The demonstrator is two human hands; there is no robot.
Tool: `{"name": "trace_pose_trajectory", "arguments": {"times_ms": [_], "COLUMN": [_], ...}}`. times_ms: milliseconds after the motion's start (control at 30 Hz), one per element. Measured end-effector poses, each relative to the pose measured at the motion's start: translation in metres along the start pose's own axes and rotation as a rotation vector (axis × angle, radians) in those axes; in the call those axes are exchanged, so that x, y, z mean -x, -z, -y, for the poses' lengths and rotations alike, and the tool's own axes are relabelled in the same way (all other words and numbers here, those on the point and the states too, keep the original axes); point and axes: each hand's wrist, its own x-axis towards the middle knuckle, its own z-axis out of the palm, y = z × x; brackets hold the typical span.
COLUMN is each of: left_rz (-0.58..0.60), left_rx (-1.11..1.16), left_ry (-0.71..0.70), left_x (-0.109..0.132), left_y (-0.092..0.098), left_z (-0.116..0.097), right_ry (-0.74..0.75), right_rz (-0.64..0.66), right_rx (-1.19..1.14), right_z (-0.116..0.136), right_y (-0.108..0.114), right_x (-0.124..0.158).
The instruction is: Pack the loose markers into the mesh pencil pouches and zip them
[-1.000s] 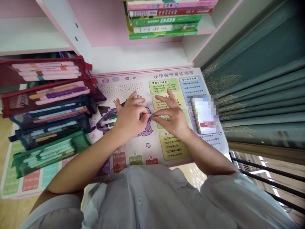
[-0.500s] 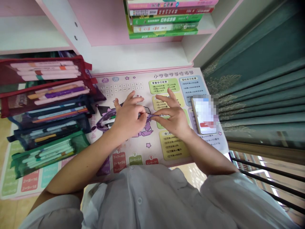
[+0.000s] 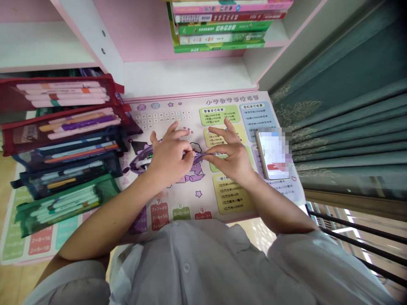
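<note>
A purple mesh pencil pouch [image 3: 136, 163] lies above the desk mat, its left end gaping and showing white pens [image 3: 145, 162] inside. My left hand [image 3: 170, 159] covers the pouch's middle, thumb and forefinger pinched at its top edge near the right end. Whether those fingertips hold the zip pull is hidden. My right hand [image 3: 234, 161] pinches the pouch's right tip between thumb and forefinger, its other fingers raised and spread. A short purple strip of the pouch shows stretched between the two pinches.
Filled mesh pouches in red [image 3: 116, 95], navy [image 3: 122, 142] and green [image 3: 110, 186] are stacked at the left. A phone [image 3: 274, 173] rests on the printed desk mat [image 3: 187, 207] at the right. Books [image 3: 222, 29] sit on the shelf behind; a teal curtain [image 3: 349, 106] hangs at the right.
My left hand has shifted very slightly left, and a little more of the purple strip shows between the hands. Both pinches hold; the whole view has moved slightly.
</note>
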Motion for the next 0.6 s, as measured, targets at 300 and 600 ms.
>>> {"name": "trace_pose_trajectory", "arguments": {"times_ms": [300,600], "left_rz": [0.004,0.011], "left_rx": [-0.02,-0.03], "left_ry": [0.009,0.032], "left_x": [0.0006,0.0015], "left_y": [-0.0002,0.0033], "left_z": [0.0025,0.0035], "right_ry": [-0.012,-0.017], "right_rz": [0.011,0.006], "right_rx": [-0.014,0.003], "right_z": [-0.0003,0.0002], "right_y": [0.0,0.0002], "right_x": [0.0003,-0.0003]}}
